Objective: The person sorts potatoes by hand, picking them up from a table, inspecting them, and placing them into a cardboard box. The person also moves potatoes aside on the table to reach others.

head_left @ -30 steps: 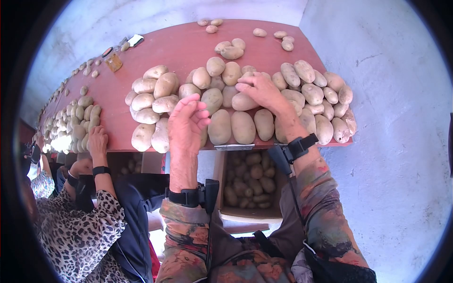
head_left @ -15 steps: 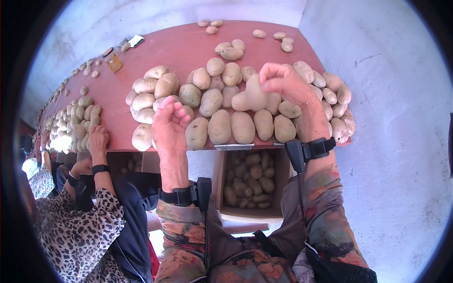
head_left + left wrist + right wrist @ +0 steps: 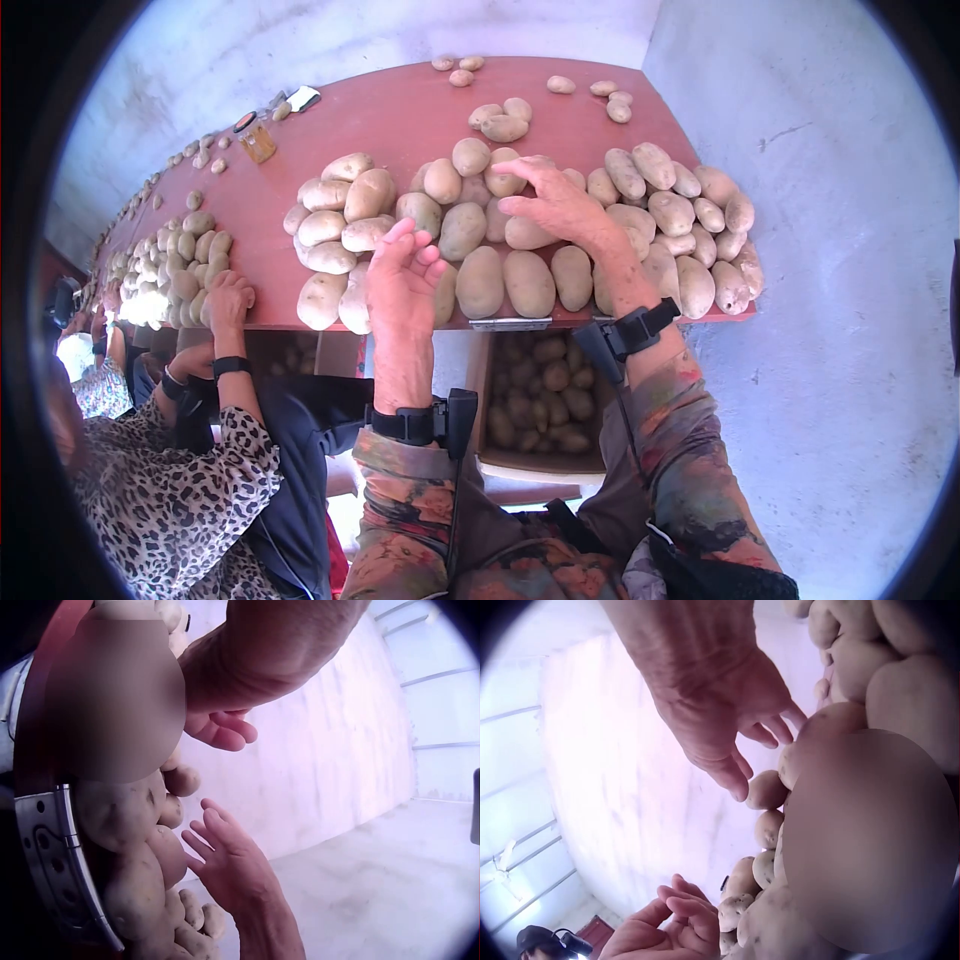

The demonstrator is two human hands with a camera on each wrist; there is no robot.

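Note:
A heap of tan potatoes point(image 3: 470, 215) covers the near half of the red table point(image 3: 400, 110). My right hand point(image 3: 535, 195) lies over the middle of the heap with its fingers spread, touching the potatoes and gripping none; the right wrist view shows this right hand point(image 3: 735, 727) with straight fingers beside a potato point(image 3: 832, 727). My left hand point(image 3: 410, 255) hovers above the potatoes at the table's front edge, fingers relaxed and holding nothing. In the left wrist view the left hand point(image 3: 225, 727) hangs beside the front row of potatoes point(image 3: 131, 847).
A box of potatoes point(image 3: 540, 400) stands under the table's front edge. At the left, another person's hand point(image 3: 228, 300) rests on the edge near another potato group point(image 3: 190, 260). A small jar point(image 3: 255, 140) stands at the back left. A pale wall closes the right side.
Half a second ago my right hand held a potato raised above the heap; now it lies spread over the heap without it. My left hand has shifted slightly right and uncurled.

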